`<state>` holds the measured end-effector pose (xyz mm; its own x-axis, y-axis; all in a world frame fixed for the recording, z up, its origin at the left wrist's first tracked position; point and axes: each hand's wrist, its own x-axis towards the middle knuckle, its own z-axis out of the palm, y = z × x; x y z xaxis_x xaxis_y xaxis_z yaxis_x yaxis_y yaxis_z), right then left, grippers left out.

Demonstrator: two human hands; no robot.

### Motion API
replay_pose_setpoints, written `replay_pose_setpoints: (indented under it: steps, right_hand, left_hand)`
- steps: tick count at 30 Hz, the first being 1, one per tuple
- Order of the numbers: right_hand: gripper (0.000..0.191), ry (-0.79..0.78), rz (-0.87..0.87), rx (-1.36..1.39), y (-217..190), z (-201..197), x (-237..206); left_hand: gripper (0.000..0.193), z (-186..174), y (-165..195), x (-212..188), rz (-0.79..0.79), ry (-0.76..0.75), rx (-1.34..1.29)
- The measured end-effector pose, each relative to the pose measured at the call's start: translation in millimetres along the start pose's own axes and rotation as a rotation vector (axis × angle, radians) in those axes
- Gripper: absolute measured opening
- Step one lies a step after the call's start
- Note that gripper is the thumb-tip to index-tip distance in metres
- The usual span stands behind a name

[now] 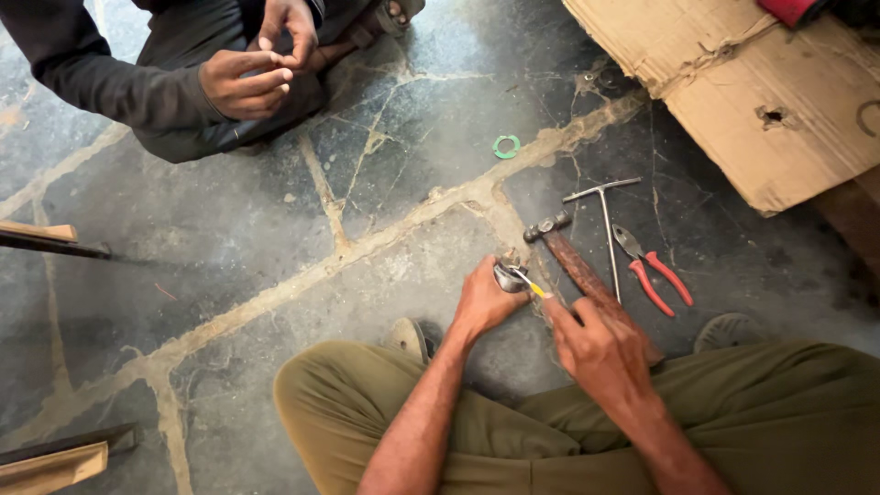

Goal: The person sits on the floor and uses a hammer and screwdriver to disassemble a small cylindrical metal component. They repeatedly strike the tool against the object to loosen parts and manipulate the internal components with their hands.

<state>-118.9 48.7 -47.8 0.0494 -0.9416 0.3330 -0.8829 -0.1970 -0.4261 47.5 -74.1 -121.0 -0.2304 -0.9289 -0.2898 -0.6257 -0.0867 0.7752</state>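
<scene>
My left hand [484,301] grips a small shiny metal part [507,278] against the stone floor in front of my crossed legs. My right hand [600,346] holds a thin tool with a yellow handle [529,285], its tip at the metal part. A hammer [568,257] with a brown wooden handle lies just right of the part, its handle running under my right hand.
Red-handled pliers [653,270] and a metal T-handle wrench [605,220] lie right of the hammer. A green ring [506,146] sits on the floor farther off. Torn cardboard [761,92] fills the upper right. Another person's hands [257,64] are at the upper left. Wood pieces [41,234] lie left.
</scene>
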Motion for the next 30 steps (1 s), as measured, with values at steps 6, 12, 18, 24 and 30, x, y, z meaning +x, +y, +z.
replay_pose_setpoints:
  steps: [6,12,18,24,30]
  right_hand:
    - [0.034,-0.027,0.107,0.125,2,5,-4]
    - [0.043,-0.452,0.687,0.484,25,26,-9]
    - [0.032,0.012,0.450,0.734,19,58,-25]
    - [0.031,0.326,0.403,0.774,-33,73,10]
    - [0.041,0.353,0.118,0.401,-11,12,17]
  left_hand:
    - [0.056,-5,11,-7,0.018,-0.041,0.014]
    - [0.055,-1,15,-11,0.143,-0.040,0.108]
    - [0.044,18,1,-1,0.070,0.075,0.033]
    - [0.032,53,-11,-7,-0.150,0.188,-0.327]
    - [0.043,30,3,-7,-0.059,0.219,-0.276]
